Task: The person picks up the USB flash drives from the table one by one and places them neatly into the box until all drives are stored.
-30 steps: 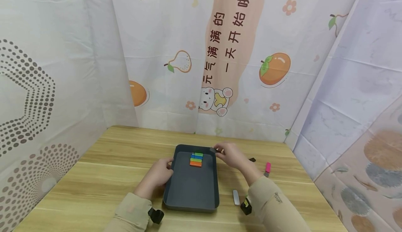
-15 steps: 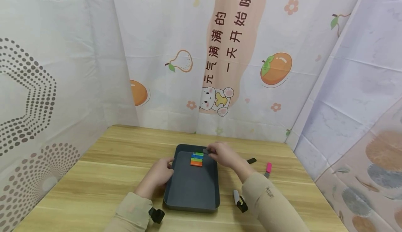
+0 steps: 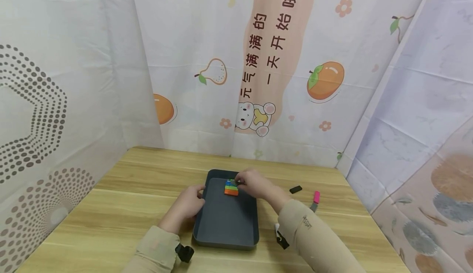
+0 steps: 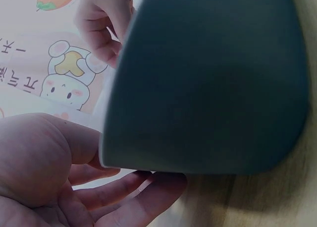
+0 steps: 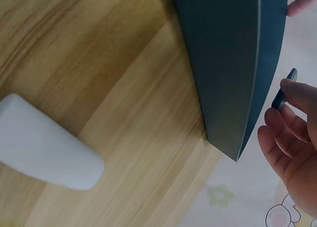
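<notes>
1. Tray (image 3: 225, 223) sits right in front of me on the wooden table (image 3: 111, 215), dark grey, its long sides running away from me, and both my hands are at it.
2. Here's my left hand (image 3: 188, 202) at the tray's left side: fingers loosely stretched, not balled up, fingertips touching the wall.
3. Over to my right hand (image 3: 253, 182), reaching across the far right edge, and it's got something! Thumb and forefinger pinch a small dark stick (image 5: 285, 90), which stands tilted in the right wrist view.
4. That dark stick is at the right end of the row in the tray; whether it touches the row, I can't tell.
5. And what a row, lying side by side in the far half: orange stick (image 3: 231, 192) nearest me, then a lime stick (image 3: 231, 187), a blue stick (image 3: 228, 184), and a green stick (image 3: 230, 180) farthest, partly covered by my fingers.
6. Out right on the table: a black stick (image 3: 295, 189), a pink stick (image 3: 316, 197) with a grey end, and closer in, a white stick (image 5: 49, 142), partly hidden by my wrist camera (image 3: 282, 240) in the head view.
</notes>
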Available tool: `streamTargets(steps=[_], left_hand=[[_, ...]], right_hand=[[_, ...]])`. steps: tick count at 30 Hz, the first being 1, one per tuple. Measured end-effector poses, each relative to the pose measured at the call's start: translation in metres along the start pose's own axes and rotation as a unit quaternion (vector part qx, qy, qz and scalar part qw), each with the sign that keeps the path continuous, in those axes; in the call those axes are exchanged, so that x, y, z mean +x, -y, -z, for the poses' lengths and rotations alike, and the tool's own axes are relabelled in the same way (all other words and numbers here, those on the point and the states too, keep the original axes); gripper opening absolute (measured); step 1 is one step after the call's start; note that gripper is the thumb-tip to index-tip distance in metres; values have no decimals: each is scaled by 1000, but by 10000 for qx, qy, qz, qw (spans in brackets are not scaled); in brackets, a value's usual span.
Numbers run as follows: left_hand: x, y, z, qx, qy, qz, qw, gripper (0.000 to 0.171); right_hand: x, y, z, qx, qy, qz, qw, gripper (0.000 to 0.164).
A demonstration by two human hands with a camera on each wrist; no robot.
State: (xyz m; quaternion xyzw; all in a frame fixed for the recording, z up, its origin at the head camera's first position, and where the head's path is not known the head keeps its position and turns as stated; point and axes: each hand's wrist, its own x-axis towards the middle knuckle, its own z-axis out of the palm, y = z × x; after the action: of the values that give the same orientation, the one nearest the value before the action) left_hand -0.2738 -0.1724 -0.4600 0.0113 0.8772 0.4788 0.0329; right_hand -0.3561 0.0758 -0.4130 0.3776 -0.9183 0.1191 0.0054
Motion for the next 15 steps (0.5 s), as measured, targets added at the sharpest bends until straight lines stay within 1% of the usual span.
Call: streamTargets(steps=[7, 15], left_hand=[[-3, -2, 1, 13, -26, -16, 10000, 54], [-2, -2, 1, 32, -17, -41, 10000, 55]], right_hand=[[2, 4, -8, 81, 137, 162, 9997, 18], [7, 7, -19, 22, 451, -2, 9990, 19]])
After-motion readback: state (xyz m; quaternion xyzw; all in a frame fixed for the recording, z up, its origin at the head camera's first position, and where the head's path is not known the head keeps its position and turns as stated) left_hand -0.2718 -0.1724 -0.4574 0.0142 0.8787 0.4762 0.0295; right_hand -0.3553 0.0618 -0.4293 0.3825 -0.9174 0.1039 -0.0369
